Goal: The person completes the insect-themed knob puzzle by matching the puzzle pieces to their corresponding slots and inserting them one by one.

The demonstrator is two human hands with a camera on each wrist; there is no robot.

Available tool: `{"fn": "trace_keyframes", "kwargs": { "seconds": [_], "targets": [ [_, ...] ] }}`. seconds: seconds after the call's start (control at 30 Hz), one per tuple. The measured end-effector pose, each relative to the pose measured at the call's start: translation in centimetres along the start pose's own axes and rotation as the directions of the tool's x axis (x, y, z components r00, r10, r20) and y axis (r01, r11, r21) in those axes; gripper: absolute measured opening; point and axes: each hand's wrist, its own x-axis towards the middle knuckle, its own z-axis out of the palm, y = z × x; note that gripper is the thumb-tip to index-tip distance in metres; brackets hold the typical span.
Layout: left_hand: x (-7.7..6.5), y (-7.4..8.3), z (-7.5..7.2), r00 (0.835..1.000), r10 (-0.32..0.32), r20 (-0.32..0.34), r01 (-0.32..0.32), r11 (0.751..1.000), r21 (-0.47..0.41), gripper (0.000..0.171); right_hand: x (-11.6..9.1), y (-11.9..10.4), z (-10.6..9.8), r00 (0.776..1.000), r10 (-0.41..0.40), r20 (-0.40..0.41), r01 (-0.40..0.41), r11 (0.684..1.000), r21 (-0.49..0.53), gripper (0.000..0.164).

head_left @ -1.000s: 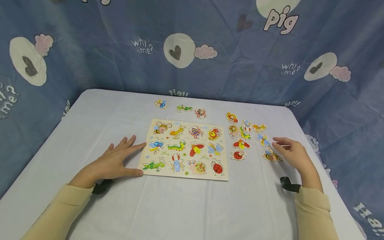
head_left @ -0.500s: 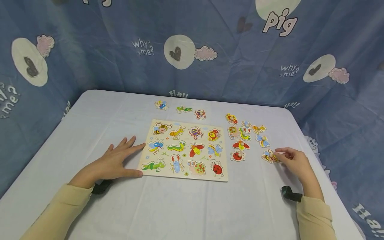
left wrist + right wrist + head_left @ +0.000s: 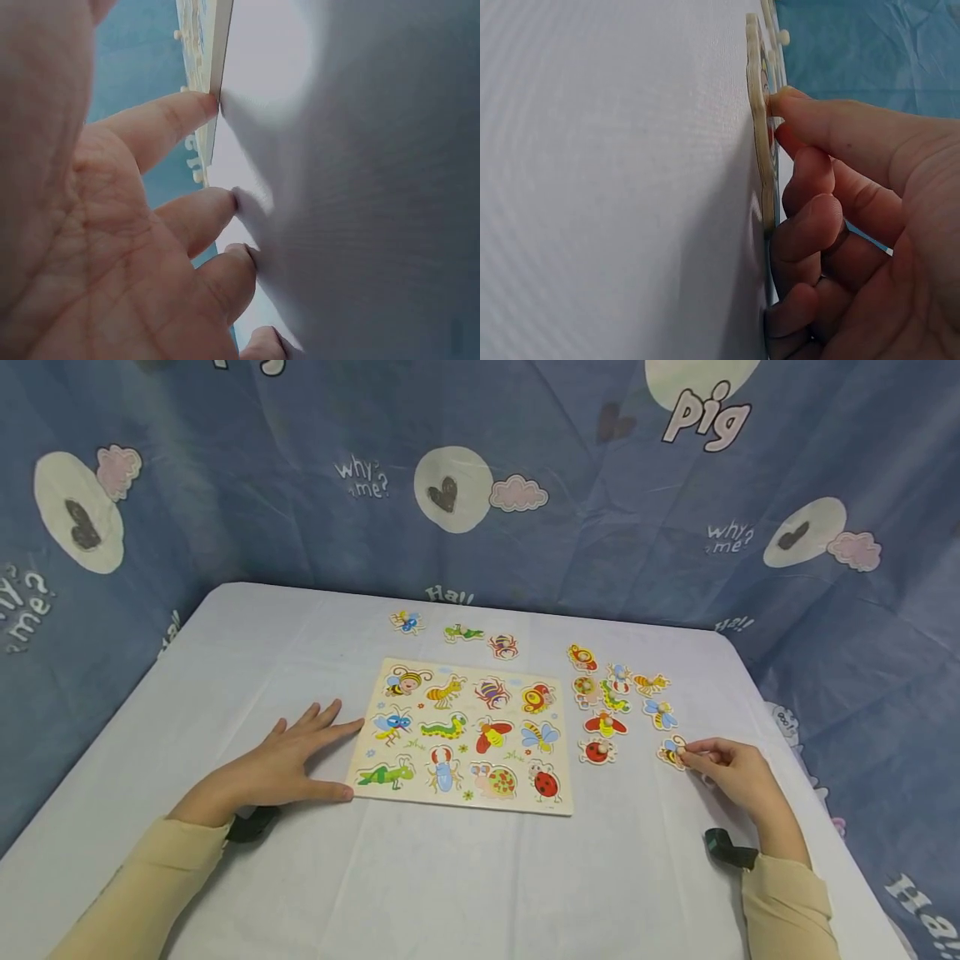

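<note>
A wooden peg puzzle board (image 3: 487, 803) printed with insects lies at the table's middle. My left hand (image 3: 288, 766) rests at its left edge with fingers spread, and in the left wrist view the index fingertip (image 3: 204, 105) touches the board's side. To the right of the board, my right hand (image 3: 733, 774) pinches the small knob of a bee puzzle piece (image 3: 669, 752) between thumb and index finger. Seen edge-on in the right wrist view, the bee piece (image 3: 757, 112) is close over the white cloth, the other fingers curled beside it. Part of the bee is hidden by the fingertips.
Several loose insect pieces lie right of the board, among them a ladybug piece (image 3: 597, 752) and a blue-winged piece (image 3: 661, 715). Behind the board are a mosquito piece (image 3: 407, 622), a grasshopper piece (image 3: 463, 633) and a spider piece (image 3: 503, 647). A blue curtain (image 3: 300, 543) hangs behind the table.
My right hand has come down from beside the blue-winged piece toward me and taken hold of the bee piece's knob. The left hand has stayed at the board's edge.
</note>
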Motion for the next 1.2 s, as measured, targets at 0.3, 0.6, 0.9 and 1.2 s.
{"fn": "trace_keyframes", "kwargs": {
  "seconds": [0.3, 0.6, 0.9, 1.2],
  "targets": [
    [-0.02, -0.09, -0.25, 1.000, 0.013, 0.008, -0.013, 1.000, -0.020, 0.104, 0.06, 0.05, 0.09, 0.999, -0.024, 0.021, 0.024, 1.000, -0.006, 0.045],
    [-0.15, -0.17, -0.26, 1.000, 0.012, 0.011, -0.012, 1.000, -0.026, 0.103, 0.17, -0.52, 0.51, 0.997, -0.075, 0.014, 0.076, 0.994, -0.073, 0.037],
    [-0.39, -0.07, -0.19, 1.000, 0.009, 0.007, -0.009, 0.999, -0.040, 0.103, 0.25, -0.62, 0.76, 0.997, -0.074, 0.036, 0.079, 0.987, -0.142, 0.039],
    [-0.39, -0.14, -0.11, 1.000, 0.001, 0.008, -0.001, 0.999, -0.033, 0.104, 0.15, -0.71, 0.53, 0.997, -0.050, 0.062, 0.059, 0.987, -0.149, 0.043]
  ]
}}
